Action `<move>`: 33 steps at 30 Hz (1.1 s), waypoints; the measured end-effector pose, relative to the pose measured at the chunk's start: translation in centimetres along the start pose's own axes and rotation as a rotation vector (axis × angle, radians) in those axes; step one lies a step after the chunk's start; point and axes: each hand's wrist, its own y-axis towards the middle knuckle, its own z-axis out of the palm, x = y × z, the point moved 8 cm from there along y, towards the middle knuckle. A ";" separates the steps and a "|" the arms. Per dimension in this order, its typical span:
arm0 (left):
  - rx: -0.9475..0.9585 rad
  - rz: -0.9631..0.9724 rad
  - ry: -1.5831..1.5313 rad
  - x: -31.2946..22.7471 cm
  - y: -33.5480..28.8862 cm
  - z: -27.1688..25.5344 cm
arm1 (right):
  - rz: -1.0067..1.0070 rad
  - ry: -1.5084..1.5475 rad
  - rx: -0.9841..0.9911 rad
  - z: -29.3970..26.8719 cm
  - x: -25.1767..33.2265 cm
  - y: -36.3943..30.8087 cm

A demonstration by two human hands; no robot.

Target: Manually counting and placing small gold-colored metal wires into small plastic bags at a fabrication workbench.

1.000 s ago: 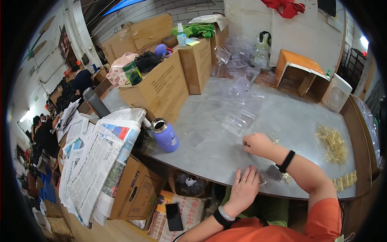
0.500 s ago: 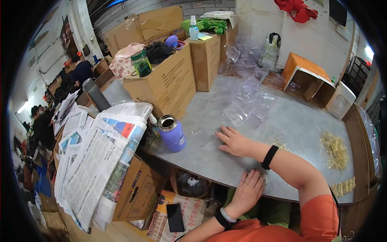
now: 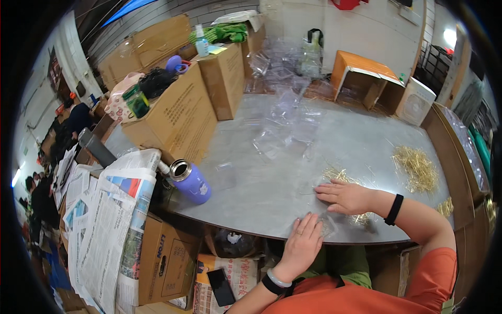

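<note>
My left hand lies with its fingers stretched out at the near edge of the grey table, palm down. Beside its fingertips is a clear plastic piece, partly hidden, so its full shape cannot be made out. Farther right, my right hand is spread flat and low over the tabletop. Around and partly beneath it is a loose scatter of thin gold strips. I see nothing gripped in either hand. A larger heap of gold strips rests to the right.
Clear plastic boxes spread across the table's back middle. An open purple bottle stands at the left edge near newspapers and cartons. An orange open-sided box and a white fan-like unit are at back right.
My right hand has moved right across the table, to the scattered gold strips. My left hand stays near the front edge with little movement. The whole view has turned rightward.
</note>
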 end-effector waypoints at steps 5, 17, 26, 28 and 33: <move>0.117 0.000 0.125 0.7 0.4 -0.7 | 0.377 0.216 -0.250 -1.7 -1.4 -6.3; 0.110 -0.117 0.030 1.1 3.5 0.3 | 0.863 0.084 -0.591 3.8 3.0 -17.8; 0.306 -0.131 0.399 -1.8 4.9 7.0 | 0.865 0.031 -0.598 4.7 2.3 -13.2; 0.339 -0.030 0.311 -4.5 5.1 8.2 | 0.760 0.021 -0.609 5.1 2.2 -13.0; 0.310 0.114 0.053 -7.9 4.7 9.5 | 0.528 0.139 -0.545 4.3 2.6 -15.1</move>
